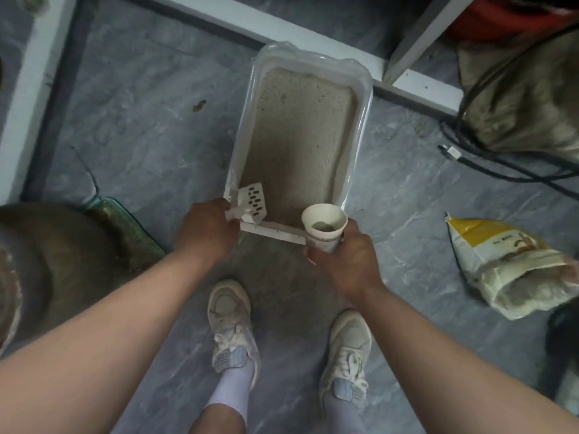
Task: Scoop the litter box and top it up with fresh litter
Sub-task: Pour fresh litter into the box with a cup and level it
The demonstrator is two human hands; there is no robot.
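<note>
A clear plastic litter box (362, 133) sits on the grey floor, filled with beige litter (300, 130). My left hand (205, 228) grips the handle of a white slotted scoop (252, 203) over the box's near left corner. My right hand (347, 256) holds a white paper cup (324, 225) upright at the near right corner, with a small amount of grey litter in its bottom. An open yellow-and-white litter bag (498, 261) lies on the floor to the right.
A brown round object (53, 261) and a green-edged thing (125, 227) lie at the left. Black cables (488, 164) and a brown sack (529, 98) are at the right. White frame rails (416, 86) run behind the box. My two shoes (232, 324) stand below.
</note>
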